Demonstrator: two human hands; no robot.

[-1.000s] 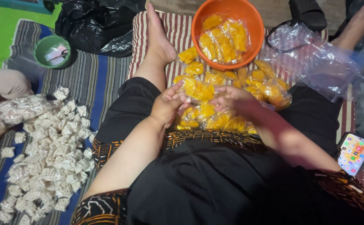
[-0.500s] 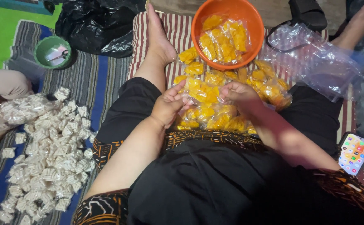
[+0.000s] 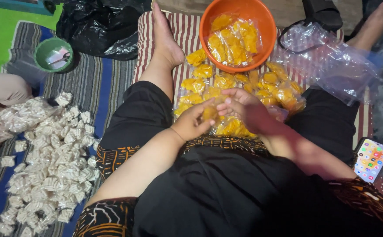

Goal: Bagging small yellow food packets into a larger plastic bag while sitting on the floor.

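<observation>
Left hand (image 3: 193, 123) and right hand (image 3: 244, 107) meet fingertip to fingertip over the lap, both pinching one small packet (image 3: 210, 113) of yellow snacks between them. It sits right at the near edge of the packet pile (image 3: 239, 87), long side running hand to hand. Both hands are equally close; the orange bowl (image 3: 238, 33) is further out, past the pile.

Left hand (image 3: 193, 123) and right hand (image 3: 244, 107) meet at frame centre, fingers curled, fingertips touching; forearms converge from lower frame.
</observation>
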